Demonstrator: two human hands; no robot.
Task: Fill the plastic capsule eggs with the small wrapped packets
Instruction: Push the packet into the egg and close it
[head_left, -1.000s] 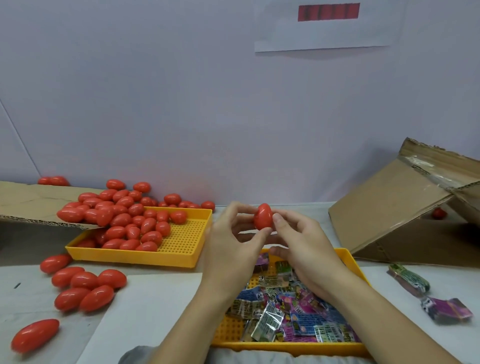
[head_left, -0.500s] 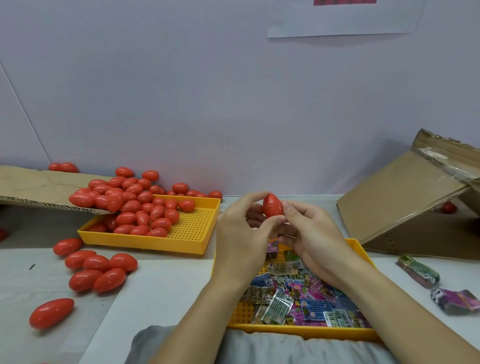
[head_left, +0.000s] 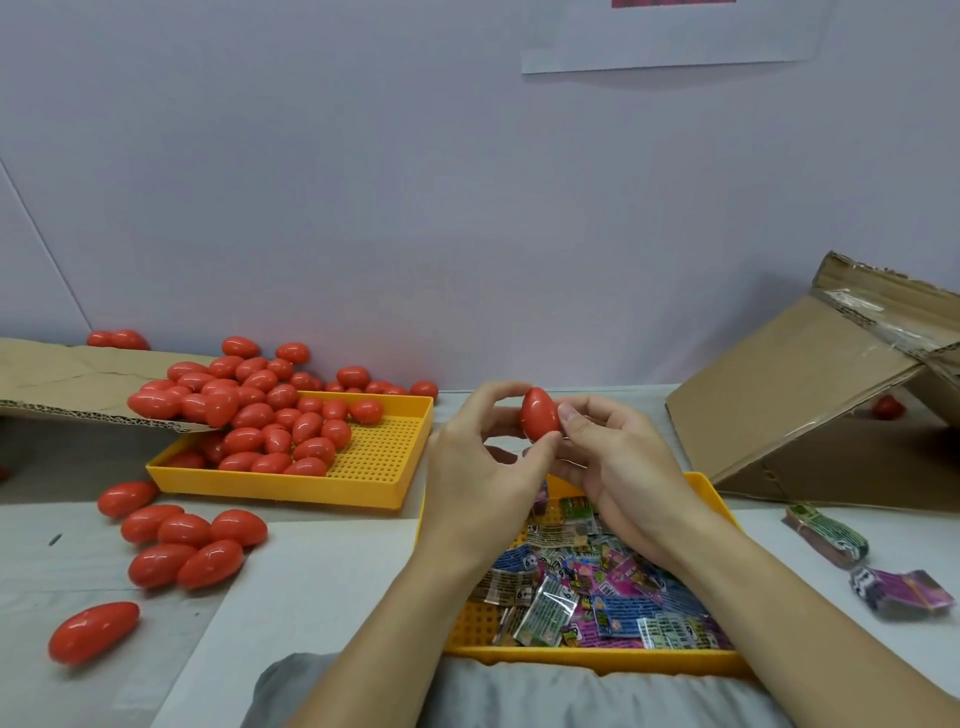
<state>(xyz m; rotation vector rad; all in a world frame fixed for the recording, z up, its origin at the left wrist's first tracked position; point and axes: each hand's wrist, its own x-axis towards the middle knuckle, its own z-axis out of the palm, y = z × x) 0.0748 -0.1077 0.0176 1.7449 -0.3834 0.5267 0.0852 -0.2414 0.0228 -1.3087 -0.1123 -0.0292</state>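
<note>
Fingertips of both hands — left hand (head_left: 480, 478), right hand (head_left: 618, 467) — pinch one closed red plastic capsule egg (head_left: 540, 420), upright above the yellow perforated tray (head_left: 597, 661) of colourful wrapped packets (head_left: 587, 587).

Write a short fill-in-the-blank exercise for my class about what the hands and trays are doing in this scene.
1. Both hands hold one ____ egg.
2. The wrapped packets lie in a ____ tray.
3. The held egg is above the tray of ____.
4. The far tray holds many ____.

Missing words: red; yellow; packets; eggs
</note>
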